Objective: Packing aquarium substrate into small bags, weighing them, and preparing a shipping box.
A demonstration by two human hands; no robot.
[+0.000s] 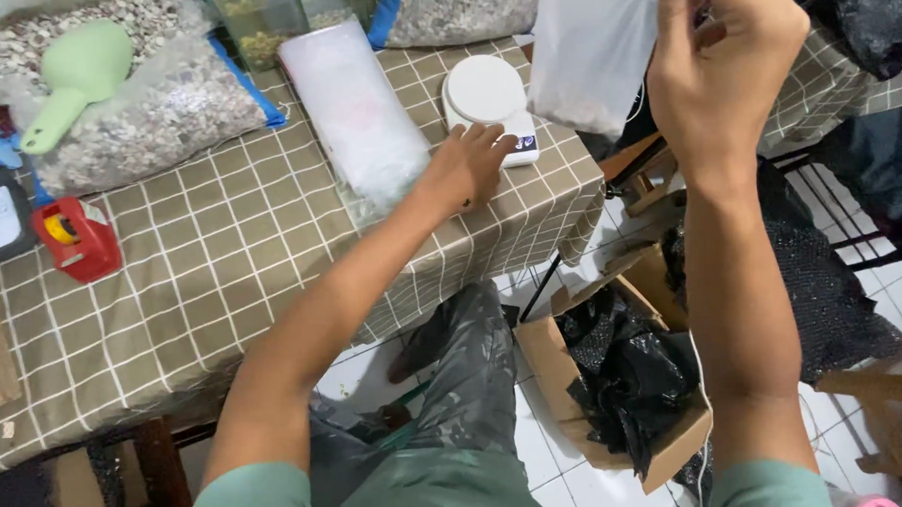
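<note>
Left hand point(465, 170), fingers spread, touching white scale point(488, 102) near table's point(221, 262) right edge; right hand point(724, 59) pinching clear bag point(589, 49), raised.

Open checked counter point(202, 282) stretches between the red tape holder point(76, 237) and the left hand point(468, 168). Beyond, sacks point(156, 114), a green scoop point(75, 77), a roll of clear bags point(351, 107) and the white scale point(486, 97) crowd the far edge. A cardboard box point(625, 377) blocks the floor beside the counter.
</note>
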